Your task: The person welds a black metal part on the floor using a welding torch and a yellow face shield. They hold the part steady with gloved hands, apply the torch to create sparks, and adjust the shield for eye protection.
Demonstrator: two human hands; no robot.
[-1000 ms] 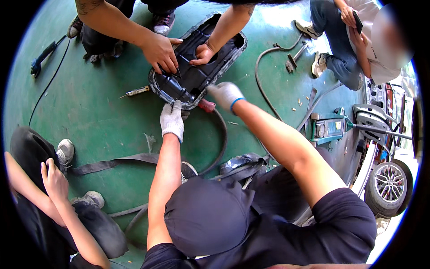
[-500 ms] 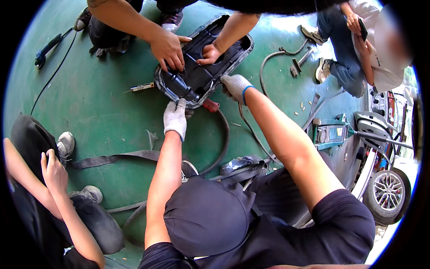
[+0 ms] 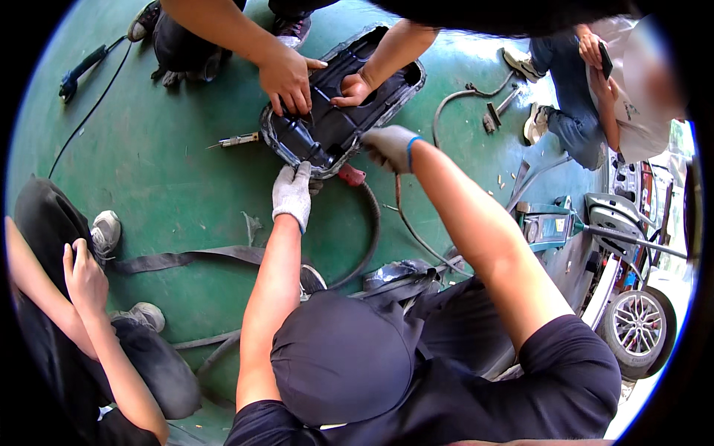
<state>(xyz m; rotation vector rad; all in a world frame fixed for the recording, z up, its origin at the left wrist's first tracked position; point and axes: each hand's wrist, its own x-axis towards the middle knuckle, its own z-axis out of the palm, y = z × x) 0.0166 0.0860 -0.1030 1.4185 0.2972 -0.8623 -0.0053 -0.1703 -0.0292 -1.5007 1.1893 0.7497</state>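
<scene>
Head view, black shell (image 3: 341, 120), grey rim (image 3: 269, 139)

The long black tray-shaped plastic part (image 3: 341, 123) is smooth and semi-glossy, its grey edging (image 3: 269, 138) rough. 2 white knitted cloth gloves (image 3: 291, 196) and the round black cloth cap (image 3: 342, 358) look matt; the green painted floor (image 3: 178, 171) is glossy; the silver spoked wheel (image 3: 637, 322), shiny metal.

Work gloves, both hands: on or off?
On: left hand and right hand both show pale covering to the wrist, bare skin only past it.
</scene>
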